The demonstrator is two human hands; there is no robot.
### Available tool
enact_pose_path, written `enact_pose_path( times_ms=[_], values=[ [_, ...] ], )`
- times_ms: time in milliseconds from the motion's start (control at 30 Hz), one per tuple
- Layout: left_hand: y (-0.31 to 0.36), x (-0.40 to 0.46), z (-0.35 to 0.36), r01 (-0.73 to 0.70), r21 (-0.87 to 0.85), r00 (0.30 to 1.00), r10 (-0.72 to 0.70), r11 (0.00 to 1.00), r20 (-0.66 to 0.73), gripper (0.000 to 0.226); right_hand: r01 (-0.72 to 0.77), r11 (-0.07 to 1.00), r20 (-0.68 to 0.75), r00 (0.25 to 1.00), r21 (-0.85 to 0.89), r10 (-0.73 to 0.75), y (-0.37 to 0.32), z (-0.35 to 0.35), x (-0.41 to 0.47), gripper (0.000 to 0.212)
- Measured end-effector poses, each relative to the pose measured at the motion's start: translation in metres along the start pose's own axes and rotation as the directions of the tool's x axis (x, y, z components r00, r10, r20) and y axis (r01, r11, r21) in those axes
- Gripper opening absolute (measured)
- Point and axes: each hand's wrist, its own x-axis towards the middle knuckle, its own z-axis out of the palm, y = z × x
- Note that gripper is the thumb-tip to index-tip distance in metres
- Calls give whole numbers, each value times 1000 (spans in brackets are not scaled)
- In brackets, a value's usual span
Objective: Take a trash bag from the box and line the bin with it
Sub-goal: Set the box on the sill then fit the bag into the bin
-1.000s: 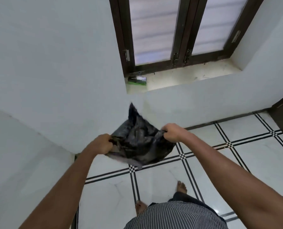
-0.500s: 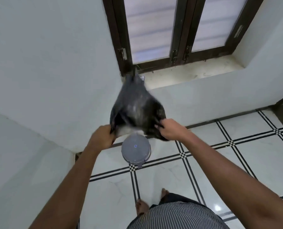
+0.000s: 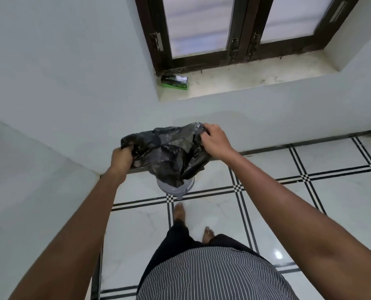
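I see the black trash bag (image 3: 169, 154) held up directly over the grey bin (image 3: 176, 187), its crumpled lower end hanging down and covering most of the bin's top, though I cannot tell if it touches. The left hand (image 3: 122, 158) has its fingers curled tight round the bag's left edge and the right hand (image 3: 215, 140) has its fingers bunched round the right edge, the 2 hands apart above the bin. Beyond the bin, up on the window sill (image 3: 245, 79), the green and black box (image 3: 174, 82) lies in the left corner, and nearer than the bin 2 bare feet stand on the tiled floor (image 3: 331, 198).
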Motion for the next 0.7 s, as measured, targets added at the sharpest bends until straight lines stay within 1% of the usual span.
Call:
enact_pose_path(
  times_ms=[133, 233, 333, 433, 500, 633, 700],
  values=[
    [-7, 5, 4, 14, 19, 1000, -14, 1000, 0, 17, -86, 979, 76, 994, 184, 73, 3, 3, 2, 33],
    [-18, 9, 11, 61, 92, 997, -66, 994, 45, 20, -160, 956, 133, 982, 245, 130, 10, 12, 4, 29],
    [-40, 14, 24, 143, 179, 977, -168, 973, 132, 29, -254, 935, 200, 958, 250, 207, 23, 26, 7, 29],
    [-65, 20, 41, 234, 205, 947, -270, 950, 173, 21, -343, 902, 257, 926, 263, 278, 45, 48, 12, 28],
    [-84, 26, 54, 276, 205, 929, -316, 939, 193, 20, -397, 878, 286, 903, 266, 321, 61, 67, 16, 32],
    [-125, 45, 79, 343, 234, 899, -390, 910, 200, 16, -478, 841, 317, 862, 254, 395, 94, 105, 33, 38],
    [-150, 60, 90, 374, 208, 893, -412, 904, 182, 14, -521, 816, 323, 839, 250, 437, 111, 125, 46, 40]
  ],
)
